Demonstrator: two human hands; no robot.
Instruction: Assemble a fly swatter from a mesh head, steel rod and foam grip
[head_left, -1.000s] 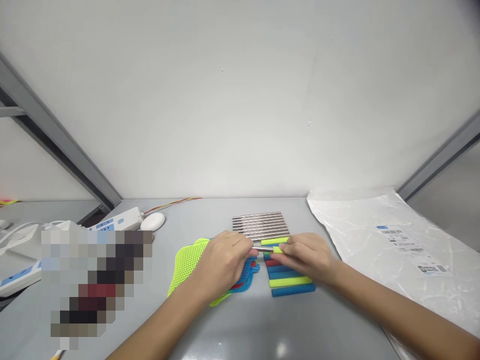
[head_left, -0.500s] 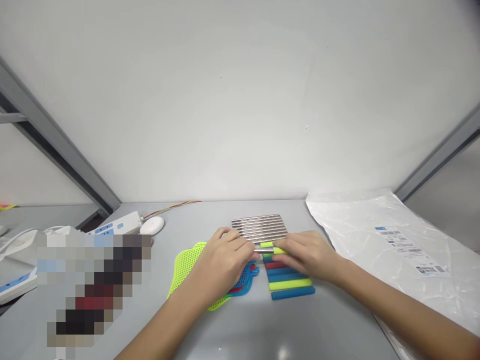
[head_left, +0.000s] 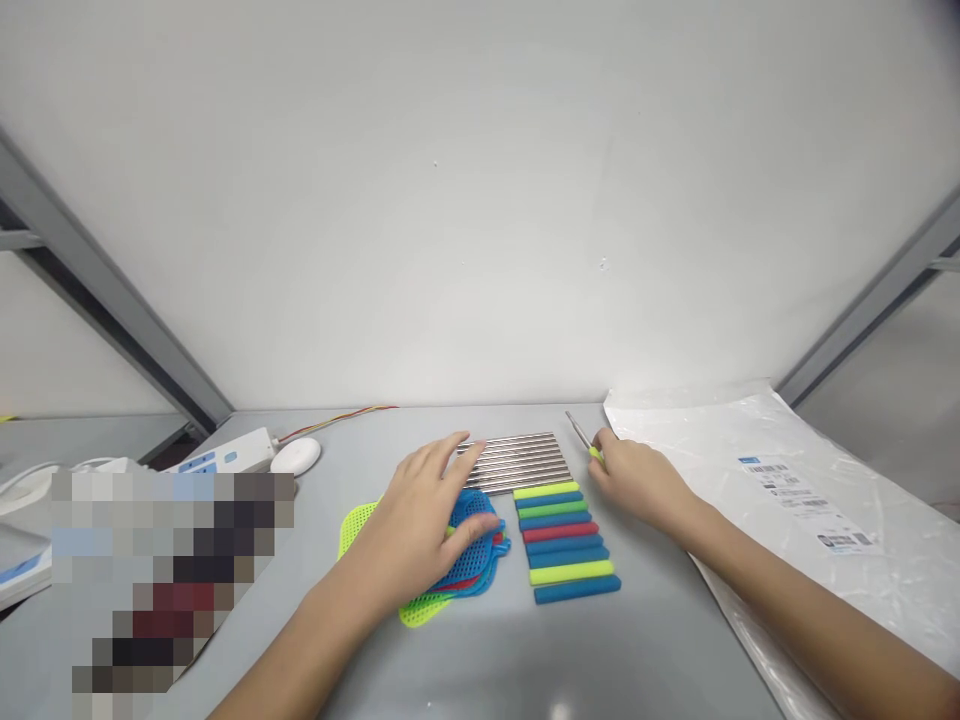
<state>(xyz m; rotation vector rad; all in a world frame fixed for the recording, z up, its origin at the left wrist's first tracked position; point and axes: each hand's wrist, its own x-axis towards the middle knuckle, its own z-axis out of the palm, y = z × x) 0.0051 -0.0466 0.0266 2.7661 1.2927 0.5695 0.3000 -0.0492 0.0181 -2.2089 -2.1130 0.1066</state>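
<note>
My right hand grips a thin metal rod by its yellow-green sleeve, the bare end pointing up and left above the table. My left hand is open, fingers spread, over a stack of perforated plastic fly swatter heads; a blue head and a yellow-green head show around it. Several metal rods lie side by side behind, just beyond the left fingertips. In front of them, a row of coloured sleeves, blue, green, red and yellow-green, lies between the hands.
A white plastic mailing bag with a printed label covers the table's right side, partly under my right forearm. At the left are a power strip, a white oval object and a blurred-out patch. A wall stands behind the table.
My hands have moved apart. The left has let go of the rod and opened over the swatter heads; the right has carried the sleeved rod rightward, swinging its bare end upward.
</note>
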